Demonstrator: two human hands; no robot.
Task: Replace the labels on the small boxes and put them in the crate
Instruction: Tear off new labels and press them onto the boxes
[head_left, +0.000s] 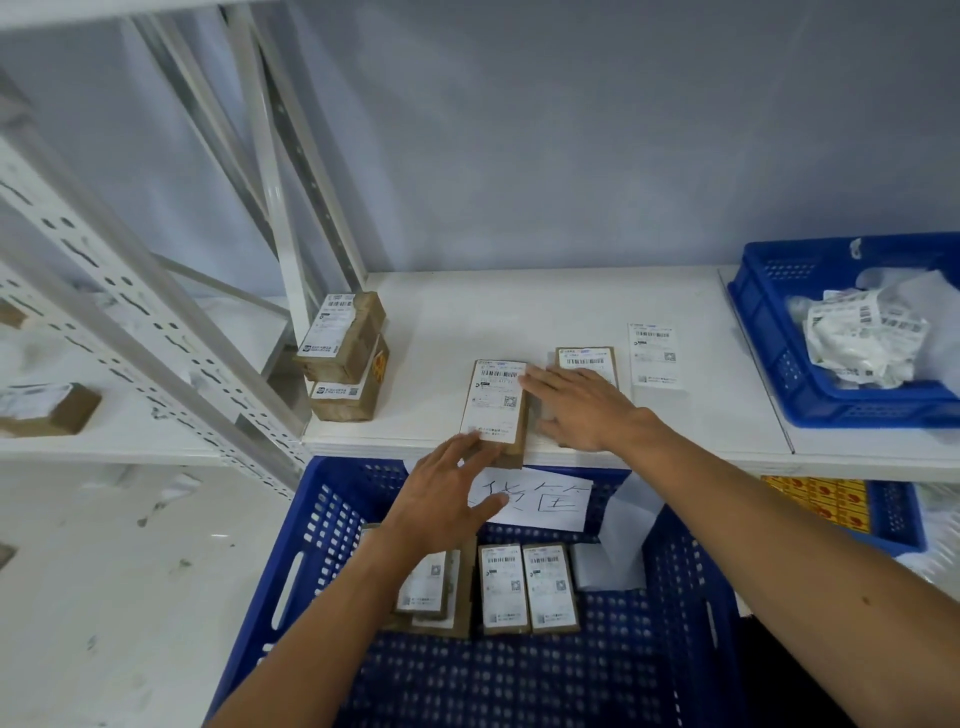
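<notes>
touching barcode-labelled box (496, 405), left hand (447, 493); crate sign (550, 499) perhaps "货筐"

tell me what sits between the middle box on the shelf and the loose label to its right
In the head view, another labelled box lies there, with the right hand spread flat over it.

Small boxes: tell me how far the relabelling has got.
Done: several labelled boxes lie in the blue crate. In hand: the left hand and right hand touch a labelled box at the shelf edge. Left: another box beside it, two stacked boxes, a loose label.
</notes>
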